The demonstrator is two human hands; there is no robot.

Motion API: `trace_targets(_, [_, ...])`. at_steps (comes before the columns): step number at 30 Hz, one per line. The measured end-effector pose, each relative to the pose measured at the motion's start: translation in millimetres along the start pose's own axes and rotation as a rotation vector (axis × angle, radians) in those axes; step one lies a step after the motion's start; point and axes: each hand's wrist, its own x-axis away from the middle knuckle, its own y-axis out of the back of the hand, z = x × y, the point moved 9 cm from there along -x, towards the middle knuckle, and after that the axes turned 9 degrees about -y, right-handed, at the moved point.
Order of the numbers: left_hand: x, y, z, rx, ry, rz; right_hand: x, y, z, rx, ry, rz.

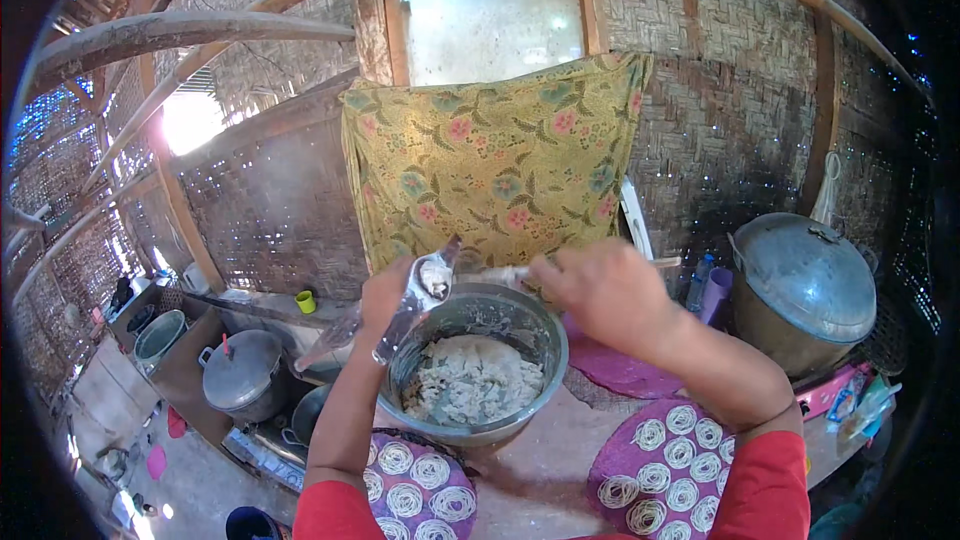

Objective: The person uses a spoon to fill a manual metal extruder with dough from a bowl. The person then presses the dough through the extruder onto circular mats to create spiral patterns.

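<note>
My left hand (386, 298) grips a dark, dough-smeared wooden press (409, 319), its opening packed with pale dough (436, 279). My right hand (604, 285), blurred, is closed around a stick (666, 262) whose other end is coated white and points toward the press. Below both hands stands a large grey basin (556, 371) with a mass of crumbly whitish dough (480, 382) inside. Pink-purple round mats bearing coils of thin noodles lie on either side: the left mat (390, 444) by my left forearm, the right mat (611, 457) partly under my right arm.
A big lidded metal pot (806, 285) stands at the right, beside a purple cup (716, 291) and a plastic bottle (697, 281). Another lidded pot (244, 375) is at left. A floral cloth (495, 172) hangs ahead. Another pink mat (622, 364) lies behind the basin's right side.
</note>
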Motion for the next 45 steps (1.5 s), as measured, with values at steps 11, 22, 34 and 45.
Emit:
trace_targets(11, [-12.1, -4.5, -52.3, 0.014, -0.158, -0.052, -0.1, -55.4, 42.5, 0.050, 0.085, 0.070])
trace_targets(22, [-28.8, 15.4, -8.1, -0.111, 0.139, -0.186, 30.8, -154.3, -1.9, -1.048, -0.660, 0.112])
trace_targets(34, [11.8, 70.3, 21.9, 0.222, 0.321, -0.189, 114.9, -289.8, 59.9, -0.395, -0.206, 0.876])
trace_targets(45, [83.3, -47.1, -32.1, 1.930, 0.714, -0.349, 157.4, -129.8, 171.0, -3.157, -0.949, 0.920])
